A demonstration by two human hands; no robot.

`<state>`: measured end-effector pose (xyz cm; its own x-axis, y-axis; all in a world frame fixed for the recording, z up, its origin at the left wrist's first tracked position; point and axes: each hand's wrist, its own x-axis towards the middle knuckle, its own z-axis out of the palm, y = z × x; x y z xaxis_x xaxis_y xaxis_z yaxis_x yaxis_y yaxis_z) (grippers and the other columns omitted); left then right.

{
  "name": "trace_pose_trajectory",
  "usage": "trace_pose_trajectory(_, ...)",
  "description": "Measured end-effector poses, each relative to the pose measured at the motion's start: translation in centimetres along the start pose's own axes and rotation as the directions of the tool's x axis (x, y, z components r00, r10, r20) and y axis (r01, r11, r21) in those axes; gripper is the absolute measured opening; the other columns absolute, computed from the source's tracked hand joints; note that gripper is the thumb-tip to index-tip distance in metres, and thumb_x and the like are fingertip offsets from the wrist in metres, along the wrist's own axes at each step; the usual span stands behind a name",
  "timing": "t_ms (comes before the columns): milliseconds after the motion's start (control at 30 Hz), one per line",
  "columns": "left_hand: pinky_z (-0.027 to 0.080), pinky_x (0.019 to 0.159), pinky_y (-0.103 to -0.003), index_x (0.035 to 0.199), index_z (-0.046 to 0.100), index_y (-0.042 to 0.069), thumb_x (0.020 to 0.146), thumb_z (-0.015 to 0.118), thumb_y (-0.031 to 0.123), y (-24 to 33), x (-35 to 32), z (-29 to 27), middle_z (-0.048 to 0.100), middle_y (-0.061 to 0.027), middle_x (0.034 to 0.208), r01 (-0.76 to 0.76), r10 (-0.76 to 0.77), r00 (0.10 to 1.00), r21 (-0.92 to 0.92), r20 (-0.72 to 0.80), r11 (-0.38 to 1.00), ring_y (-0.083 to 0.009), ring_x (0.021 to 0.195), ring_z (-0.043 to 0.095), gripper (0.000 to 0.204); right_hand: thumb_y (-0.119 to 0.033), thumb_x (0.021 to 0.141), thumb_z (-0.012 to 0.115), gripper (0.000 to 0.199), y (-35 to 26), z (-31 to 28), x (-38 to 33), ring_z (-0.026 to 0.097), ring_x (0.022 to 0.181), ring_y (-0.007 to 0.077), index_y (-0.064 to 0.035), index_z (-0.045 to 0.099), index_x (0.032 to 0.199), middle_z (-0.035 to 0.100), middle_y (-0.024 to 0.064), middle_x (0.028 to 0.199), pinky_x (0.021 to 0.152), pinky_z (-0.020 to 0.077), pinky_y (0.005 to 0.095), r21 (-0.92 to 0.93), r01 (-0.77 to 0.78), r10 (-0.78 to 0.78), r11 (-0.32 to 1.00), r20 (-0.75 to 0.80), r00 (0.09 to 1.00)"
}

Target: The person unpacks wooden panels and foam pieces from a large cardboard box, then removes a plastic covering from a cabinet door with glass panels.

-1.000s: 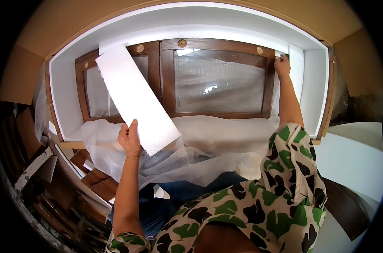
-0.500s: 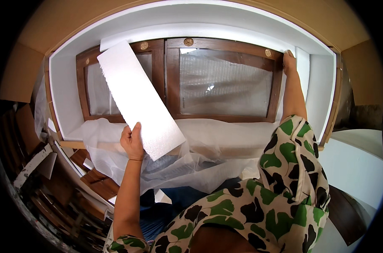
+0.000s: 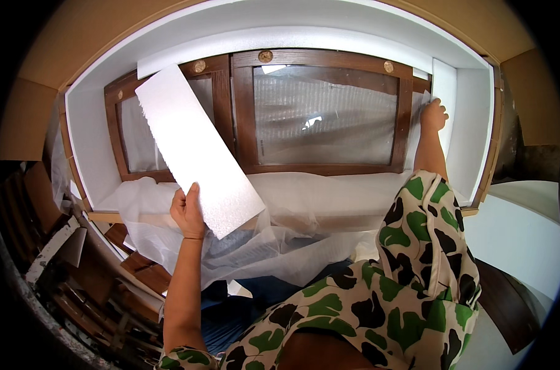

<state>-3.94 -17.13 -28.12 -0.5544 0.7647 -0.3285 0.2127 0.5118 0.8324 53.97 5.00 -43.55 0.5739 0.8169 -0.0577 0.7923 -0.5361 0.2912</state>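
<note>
My left hand [image 3: 187, 211] grips the lower left edge of a long white foam board [image 3: 198, 151], thumb on top. The board slants over the left part of a brown wooden door frame [image 3: 320, 169] with glass panes, inside a foam-lined carton. My right hand [image 3: 435, 115] is closed with curled fingers at the right end of the frame, against the inner edge of an upright white foam strip [image 3: 444, 82]. What its fingertips hold, if anything, is hidden. Another foam strip [image 3: 292, 38] runs along the far side of the frame.
Cardboard flaps [image 3: 530, 98] stand out around the carton. Translucent wrap [image 3: 286, 256] hangs over its near edge. Wooden pieces [image 3: 76, 296] are stacked at lower left. A pale surface [image 3: 520, 228] and a dark brown panel [image 3: 508, 305] lie to the right.
My right hand has come away from the frame's far right corner and moved nearer, to the right-hand foam strip. The left hand still holds the foam board, with little shift.
</note>
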Motion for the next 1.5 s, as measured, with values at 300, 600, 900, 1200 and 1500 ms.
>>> trace_pose_trajectory(300,0.032,0.054,-0.024,0.061,0.047,0.001,0.082,0.060,0.018,-0.5,-0.1,-0.2,0.043,-0.0013,0.062,-0.025,0.025,1.000,0.029,-0.012,0.999,-0.0087,0.060,0.035,0.030,-0.015,0.085,0.049,0.021,-1.2,-1.6,-1.1,0.055,0.094,0.0360,-0.0016,0.050,0.101,0.055,0.0168,0.103,0.070,0.0525,0.0405,-0.039,-0.006,0.003,0.999,-0.080,0.997)
trace_pose_trajectory(600,0.030,0.053,-0.026,0.060,0.043,0.001,0.082,0.060,0.018,-0.5,0.2,0.1,0.039,-0.0024,0.059,-0.066,0.066,0.998,0.038,0.000,0.997,-0.0103,0.058,0.033,0.033,-0.021,0.078,0.059,0.026,-4.7,1.9,6.9,0.060,0.084,0.0294,0.0009,0.054,0.092,0.059,0.0197,0.082,0.065,0.0501,0.0387,0.451,0.111,-0.024,0.885,-0.195,0.981)
trace_pose_trajectory(900,0.030,0.053,-0.026,0.059,0.042,0.000,0.082,0.061,0.017,0.3,-0.4,-0.2,0.040,-0.0021,0.060,-0.023,0.025,0.999,0.060,-0.035,0.998,-0.0102,0.059,0.034,0.034,-0.003,0.066,0.070,0.026,-9.1,3.4,9.6,0.055,0.067,0.0197,0.0071,0.054,0.085,0.056,0.0114,0.080,0.055,0.0467,0.0329,0.890,-0.453,0.415,-0.058,0.434,0.800)
trace_pose_trajectory(1200,0.030,0.053,-0.024,0.060,0.043,0.001,0.082,0.061,0.017,-0.7,0.4,0.2,0.038,-0.0011,0.059,-0.041,0.041,0.999,-0.015,-0.011,0.999,-0.0091,0.058,0.033,0.033,-0.004,0.062,0.073,0.030,-8.0,1.8,9.3,0.057,0.072,0.0215,0.0119,0.057,0.082,0.060,0.0150,0.084,0.062,0.0464,0.0303,0.941,-0.326,0.371,-0.094,0.337,0.865)
trace_pose_trajectory(1500,0.030,0.053,-0.025,0.059,0.042,0.001,0.082,0.060,0.017,-0.2,0.0,0.0,0.040,-0.0013,0.059,-0.018,0.018,1.000,-0.014,-0.023,1.000,-0.0087,0.059,0.033,0.033,-0.038,0.080,0.054,0.045,-2.2,-0.6,2.4,0.053,0.103,0.0340,-0.0039,0.058,0.107,0.058,0.0213,0.106,0.083,0.0434,0.0463,0.409,-0.147,0.222,0.901,-0.143,0.964)
